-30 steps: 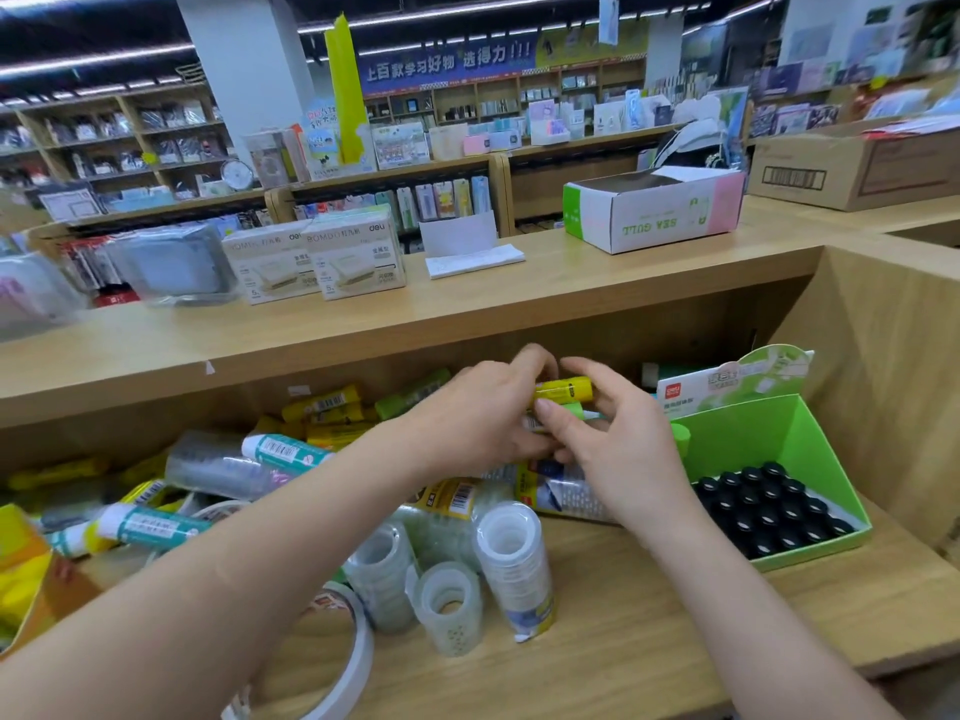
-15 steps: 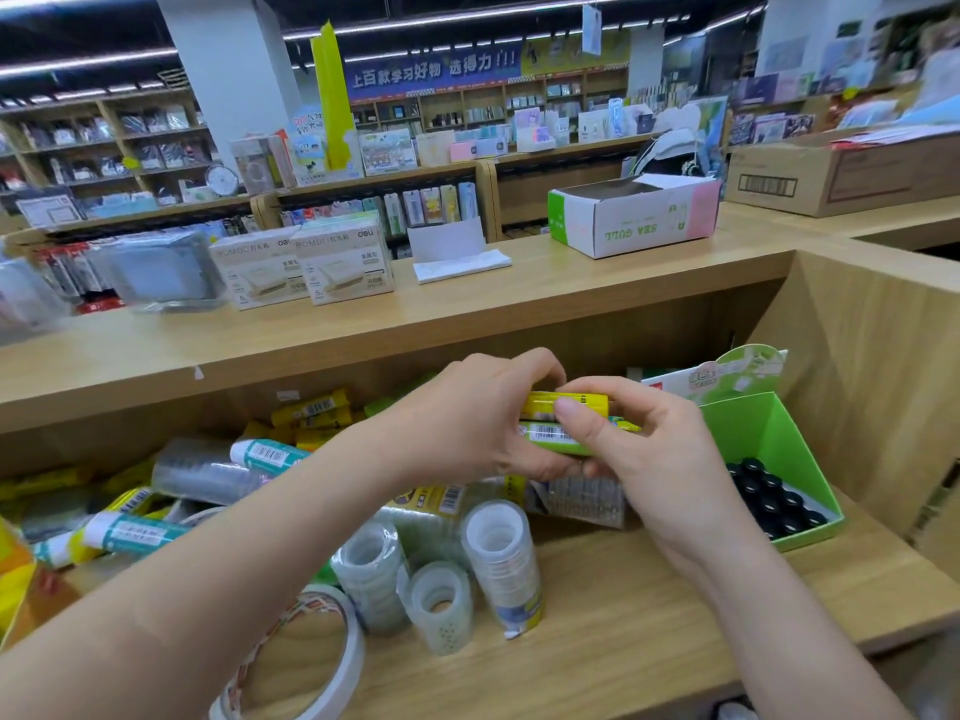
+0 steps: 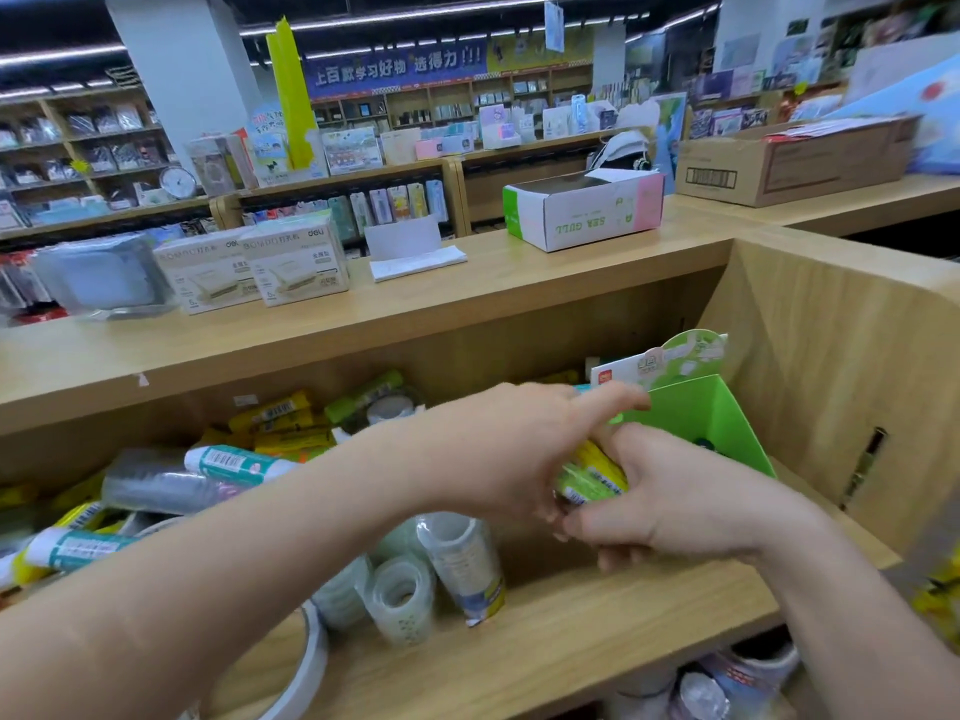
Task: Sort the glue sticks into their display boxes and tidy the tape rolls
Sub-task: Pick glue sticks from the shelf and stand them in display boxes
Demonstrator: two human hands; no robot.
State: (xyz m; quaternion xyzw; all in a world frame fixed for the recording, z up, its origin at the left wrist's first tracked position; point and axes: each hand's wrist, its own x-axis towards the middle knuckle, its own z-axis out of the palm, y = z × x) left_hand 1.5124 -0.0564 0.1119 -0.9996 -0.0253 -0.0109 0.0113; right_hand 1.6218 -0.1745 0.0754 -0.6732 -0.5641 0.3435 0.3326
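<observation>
The display box (image 3: 701, 413) sits at the right end of the shelf (image 3: 597, 631). Glue sticks (image 3: 283, 415) lie piled at the back left. Tape rolls (image 3: 402, 597) stand in front, near the middle.

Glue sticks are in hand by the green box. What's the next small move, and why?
Probably shift the glue sticks right and lower them into the green display box: the right hand grips them just left of its open top, the left hand against them.

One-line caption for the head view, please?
Right hand grips yellow-green glue sticks, left hand touching them, beside the green display box; clear tape rolls stand on the shelf.
</observation>
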